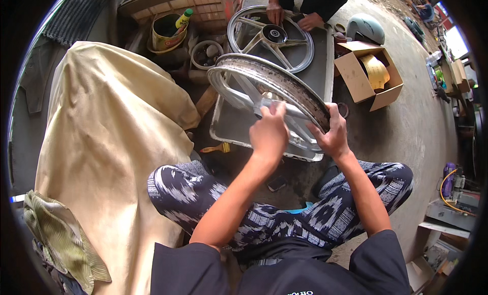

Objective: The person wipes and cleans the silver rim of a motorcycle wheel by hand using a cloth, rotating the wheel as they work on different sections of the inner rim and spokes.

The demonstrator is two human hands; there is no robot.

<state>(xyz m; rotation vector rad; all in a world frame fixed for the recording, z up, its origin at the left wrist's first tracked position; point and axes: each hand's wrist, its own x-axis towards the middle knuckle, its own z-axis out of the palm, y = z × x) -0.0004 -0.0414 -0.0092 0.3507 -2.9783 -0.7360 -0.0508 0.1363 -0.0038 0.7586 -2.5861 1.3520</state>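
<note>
A cast motorcycle wheel [274, 72], silvery with a stained, dark-spotted rim channel, is tilted up in front of me. My right hand [333, 134] grips its rim on the near right, thumb inside and fingers around the outside. At the hub end of a spoke, my left hand [269, 137] is curled with its fingertips against the metal. Blur hides whether a small piece sits under those fingers. Below the wheel is a shallow grey tray [232, 123] with a worn pale rim. A second cast wheel [276, 39] lies across the tray's far part.
A co-worker's hands [275, 13] are at the far wheel. To the left, a tan cover [110, 123] drapes something bulky. A paintbrush [216, 148] lies by the tray. An open carton [368, 76] holds a yellowish roll, near a helmet [366, 29]. Buckets [167, 43] stand far left.
</note>
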